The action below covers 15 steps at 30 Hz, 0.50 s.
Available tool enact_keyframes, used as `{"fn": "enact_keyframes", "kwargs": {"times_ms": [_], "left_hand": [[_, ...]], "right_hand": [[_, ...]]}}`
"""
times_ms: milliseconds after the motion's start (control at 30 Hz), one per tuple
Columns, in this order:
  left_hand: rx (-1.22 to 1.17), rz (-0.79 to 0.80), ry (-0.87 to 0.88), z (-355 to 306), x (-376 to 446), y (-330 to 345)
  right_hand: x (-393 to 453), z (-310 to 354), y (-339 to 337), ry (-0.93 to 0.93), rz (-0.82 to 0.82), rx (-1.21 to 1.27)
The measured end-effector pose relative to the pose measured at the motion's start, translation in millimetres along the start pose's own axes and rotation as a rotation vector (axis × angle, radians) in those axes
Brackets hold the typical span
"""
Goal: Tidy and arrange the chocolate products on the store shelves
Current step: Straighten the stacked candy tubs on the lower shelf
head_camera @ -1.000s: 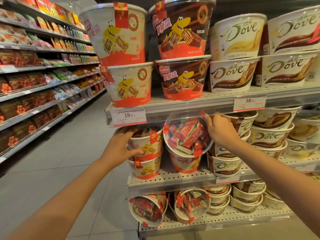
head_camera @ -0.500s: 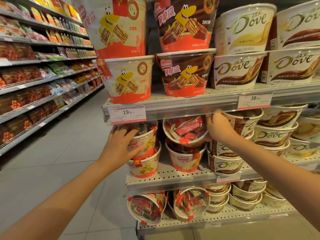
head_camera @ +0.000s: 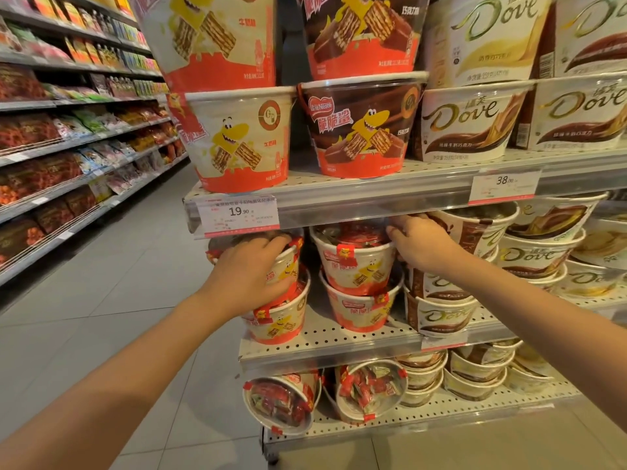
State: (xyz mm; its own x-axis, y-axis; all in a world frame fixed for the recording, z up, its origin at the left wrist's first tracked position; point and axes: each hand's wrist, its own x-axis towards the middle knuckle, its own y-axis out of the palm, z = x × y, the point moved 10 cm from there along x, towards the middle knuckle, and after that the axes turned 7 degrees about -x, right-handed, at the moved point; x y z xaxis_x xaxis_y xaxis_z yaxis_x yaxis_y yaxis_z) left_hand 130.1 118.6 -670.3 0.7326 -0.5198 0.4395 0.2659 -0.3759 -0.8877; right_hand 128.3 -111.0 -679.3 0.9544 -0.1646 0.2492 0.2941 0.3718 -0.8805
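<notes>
Left hand (head_camera: 249, 273) grips tilted tub (head_camera: 283, 262); right hand (head_camera: 419, 242) holds upright tub (head_camera: 356, 266)

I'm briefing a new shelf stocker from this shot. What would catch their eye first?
Both hands on the middle shelf: the left hand curls round the top wafer tub of the left stack, and the right hand grips the rim of the upper tub of the next stack. Above stand big wafer buckets and Dove tubs. On the bottom shelf two tipped tubs show their clear lids.
</notes>
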Motion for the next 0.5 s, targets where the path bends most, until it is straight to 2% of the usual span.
{"fn": "enact_keyframes", "kwargs": {"times_ms": [67,133,233,333,500], "left_hand": [[0.000,0.029,-0.010,-1.5,5.4,3.0],[0.018,0.065,-0.045,2.8,6.2,4.6],[0.040,0.121,-0.085,10.4,2.0,6.2],[0.018,0.159,-0.093,18.6,-0.7,7.9],[-0.151,0.209,-0.062,25.6,-1.9,13.7]], "right_hand": [[-13.1,15.7,-17.5,-0.146,-0.220,-0.299],[-23.9,29.9,-24.8,-0.267,-0.320,-0.376],[-27.8,44.4,-4.0,-0.482,-0.206,-0.465],[-19.6,38.7,20.7,-0.512,0.028,-0.471],[-9.7,36.2,19.7,-0.516,0.027,-0.418]]}}
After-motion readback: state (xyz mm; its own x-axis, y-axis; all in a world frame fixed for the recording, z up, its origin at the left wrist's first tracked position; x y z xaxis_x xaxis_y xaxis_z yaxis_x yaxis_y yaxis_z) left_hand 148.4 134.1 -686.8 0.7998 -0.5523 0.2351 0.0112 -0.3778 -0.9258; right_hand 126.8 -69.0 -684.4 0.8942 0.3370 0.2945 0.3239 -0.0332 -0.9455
